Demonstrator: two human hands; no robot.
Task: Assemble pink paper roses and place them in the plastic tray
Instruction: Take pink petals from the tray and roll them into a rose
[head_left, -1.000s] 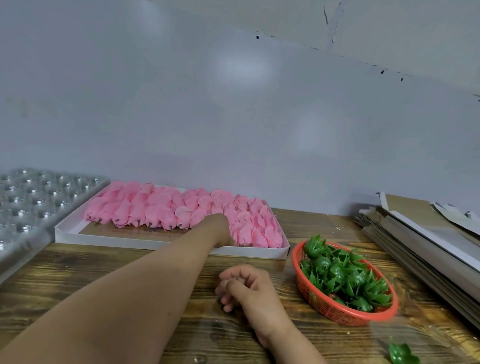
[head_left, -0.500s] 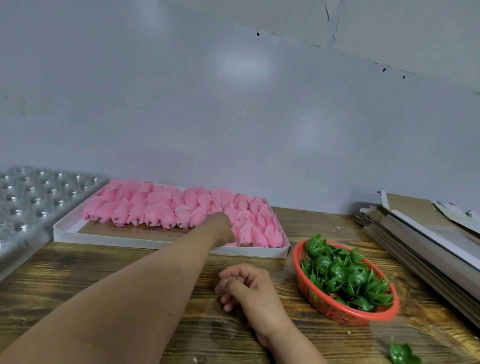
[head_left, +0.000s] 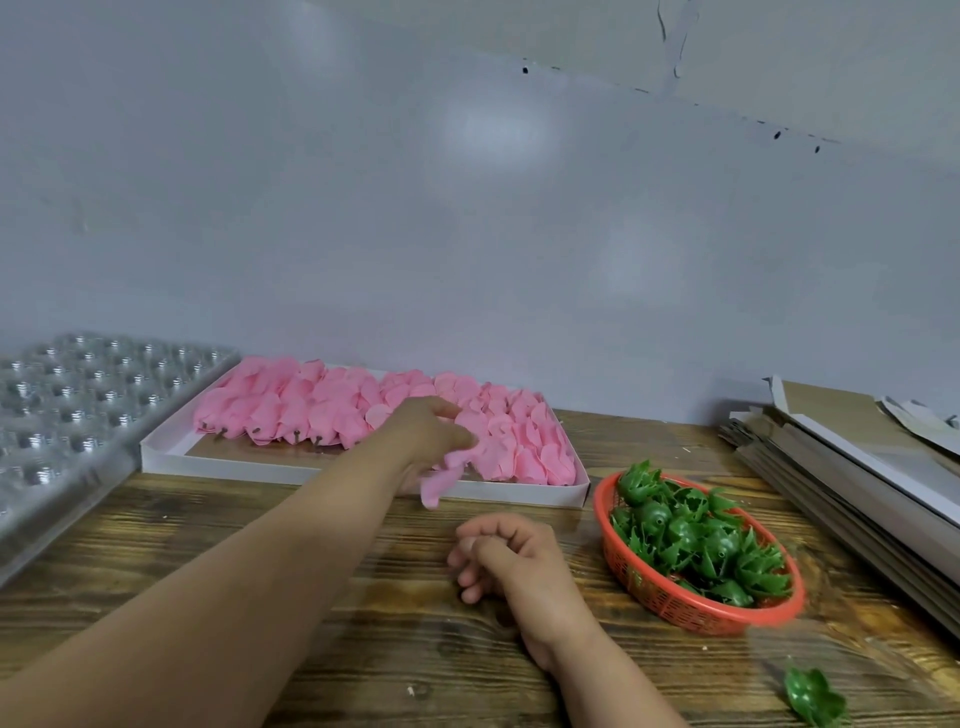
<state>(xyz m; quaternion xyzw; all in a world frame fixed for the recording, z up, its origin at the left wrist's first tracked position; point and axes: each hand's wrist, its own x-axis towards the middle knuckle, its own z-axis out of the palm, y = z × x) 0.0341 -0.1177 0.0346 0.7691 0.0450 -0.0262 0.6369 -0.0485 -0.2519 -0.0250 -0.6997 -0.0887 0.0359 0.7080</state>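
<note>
A: Pink paper rose (head_left: 441, 475) hangs from left hand (head_left: 426, 436), pinched, over white box (head_left: 322, 470) front edge. Light, crushable.

B: Grip near base, not petals. Right hand (head_left: 506, 558) loosely curled, holding nothing visible, on surface (head_left: 260, 519).

- The left arm reaches forward and to the right, bare to the wrist, stretched nearly straight.
- The left hand (head_left: 426, 436) is raised, back of the hand up, fingers bent down and pinching a pink petal piece (head_left: 441, 475) that hangs below them.
- The right hand (head_left: 511, 558) rests low with its 4 fingers loosely curled inward, holding nothing visible, forearm angled in from the lower right.
</note>
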